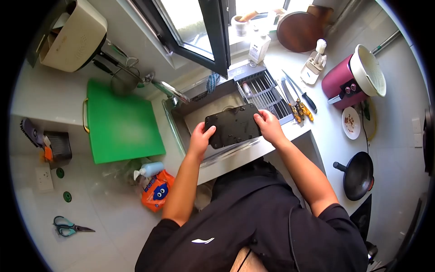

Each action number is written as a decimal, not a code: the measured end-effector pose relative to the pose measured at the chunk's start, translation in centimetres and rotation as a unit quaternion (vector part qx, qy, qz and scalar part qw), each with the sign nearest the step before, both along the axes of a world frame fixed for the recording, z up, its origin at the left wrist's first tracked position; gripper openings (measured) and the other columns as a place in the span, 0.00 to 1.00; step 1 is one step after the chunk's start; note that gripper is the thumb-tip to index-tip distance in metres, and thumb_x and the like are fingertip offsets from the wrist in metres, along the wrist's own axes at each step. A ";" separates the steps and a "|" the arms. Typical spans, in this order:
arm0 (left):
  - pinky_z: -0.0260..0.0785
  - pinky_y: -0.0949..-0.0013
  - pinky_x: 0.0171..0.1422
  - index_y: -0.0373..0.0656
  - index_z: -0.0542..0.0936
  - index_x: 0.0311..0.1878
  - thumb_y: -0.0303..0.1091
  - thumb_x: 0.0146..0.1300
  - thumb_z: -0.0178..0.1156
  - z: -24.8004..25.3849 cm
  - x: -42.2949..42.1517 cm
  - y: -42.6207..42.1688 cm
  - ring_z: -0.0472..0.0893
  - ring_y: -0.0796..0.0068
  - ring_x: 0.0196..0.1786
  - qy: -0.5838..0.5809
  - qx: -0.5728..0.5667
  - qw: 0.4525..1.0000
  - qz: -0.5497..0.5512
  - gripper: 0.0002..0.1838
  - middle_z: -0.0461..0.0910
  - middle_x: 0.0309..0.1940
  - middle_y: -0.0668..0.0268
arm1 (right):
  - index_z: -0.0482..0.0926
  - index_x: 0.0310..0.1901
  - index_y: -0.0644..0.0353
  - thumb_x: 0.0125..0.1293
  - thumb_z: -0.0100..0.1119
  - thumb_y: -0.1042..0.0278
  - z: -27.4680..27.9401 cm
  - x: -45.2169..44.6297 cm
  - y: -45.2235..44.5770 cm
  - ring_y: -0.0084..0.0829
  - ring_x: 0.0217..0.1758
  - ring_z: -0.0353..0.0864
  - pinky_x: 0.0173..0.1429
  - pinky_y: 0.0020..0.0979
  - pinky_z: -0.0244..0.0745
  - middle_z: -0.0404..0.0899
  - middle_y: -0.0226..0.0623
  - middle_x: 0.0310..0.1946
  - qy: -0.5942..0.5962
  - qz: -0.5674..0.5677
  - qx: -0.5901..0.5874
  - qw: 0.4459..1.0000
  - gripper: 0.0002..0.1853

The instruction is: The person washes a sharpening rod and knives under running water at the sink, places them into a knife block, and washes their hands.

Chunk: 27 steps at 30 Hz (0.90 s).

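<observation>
Over the front of the sink (186, 121) I hold a flat black rectangular board (233, 126) with rounded corners and wet spots on its face. My left hand (200, 141) grips its left end, thumb on top. The right end is pinched by my right hand (269, 127), also with the thumb on the upper face. The fingers under the board are hidden. Behind it, a metal faucet (172, 90) reaches over the basin, and a blue cloth (212, 83) hangs at the back rim.
A dish rack (267, 94) spans the sink's right side. Knives (301, 94) lie right of it, blades exposed. A green cutting board (122, 124) lies left. Farther right are a maroon appliance (340, 81), a small plate (351, 123) and a black pan (358, 176). The open window (199, 36) juts above.
</observation>
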<state>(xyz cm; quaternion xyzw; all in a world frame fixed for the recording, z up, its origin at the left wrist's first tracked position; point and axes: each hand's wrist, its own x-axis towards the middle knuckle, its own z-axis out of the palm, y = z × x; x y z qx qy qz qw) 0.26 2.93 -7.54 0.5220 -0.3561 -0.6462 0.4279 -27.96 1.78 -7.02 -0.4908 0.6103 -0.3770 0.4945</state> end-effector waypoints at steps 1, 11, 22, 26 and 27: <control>0.75 0.70 0.54 0.37 0.77 0.53 0.30 0.70 0.64 -0.9 0.1 -0.3 0.81 0.77 0.47 -0.023 0.021 0.999 -0.030 0.13 0.83 0.45 0.67 | 0.80 0.54 0.64 0.75 0.58 0.59 -0.9 0.0 0.1 0.24 0.40 0.81 0.48 0.29 0.76 0.84 0.36 0.36 0.117 0.015 -0.019 0.993 0.17; 0.77 0.66 0.39 0.39 0.77 0.40 0.20 0.60 0.68 4.8 -1.0 2.3 0.83 0.62 0.36 -0.250 -0.490 0.833 -0.067 0.10 0.83 0.40 0.58 | 0.74 0.66 0.63 0.68 0.57 0.62 1.6 -4.1 0.1 0.24 0.55 0.75 0.62 0.28 0.69 0.79 0.36 0.55 -0.163 -0.021 -0.075 0.984 0.26; 0.80 0.62 0.50 0.45 0.80 0.34 0.30 0.56 0.61 6.5 -1.9 -1.5 0.86 0.67 0.46 -0.358 -0.725 0.563 -0.173 0.03 0.86 0.44 0.67 | 0.39 0.78 0.69 0.49 0.81 0.44 13.0 5.1 -6.2 0.39 0.68 0.69 0.71 0.38 0.67 0.67 0.52 0.64 -0.126 -0.019 -0.036 0.991 0.69; 0.71 0.60 0.61 0.50 0.80 0.32 0.32 0.57 0.62 5.3 -1.8 -2.2 0.83 0.71 0.54 -0.406 -0.717 0.536 -0.182 0.01 0.85 0.47 0.73 | 0.34 0.78 0.68 0.53 0.79 0.53 9.2 3.4 -5.5 0.40 0.68 0.70 0.73 0.40 0.65 0.68 0.51 0.63 -0.097 -0.073 -0.101 0.987 0.67; 0.67 0.59 0.64 0.52 0.82 0.33 0.32 0.58 0.63 4.5 -1.7 -2.5 0.80 0.70 0.58 -0.419 -0.708 0.538 -0.181 0.02 0.84 0.49 0.75 | 0.35 0.78 0.67 0.53 0.79 0.55 9.3 3.0 -5.3 0.40 0.68 0.70 0.74 0.40 0.63 0.68 0.50 0.64 -0.132 -0.074 -0.101 0.983 0.65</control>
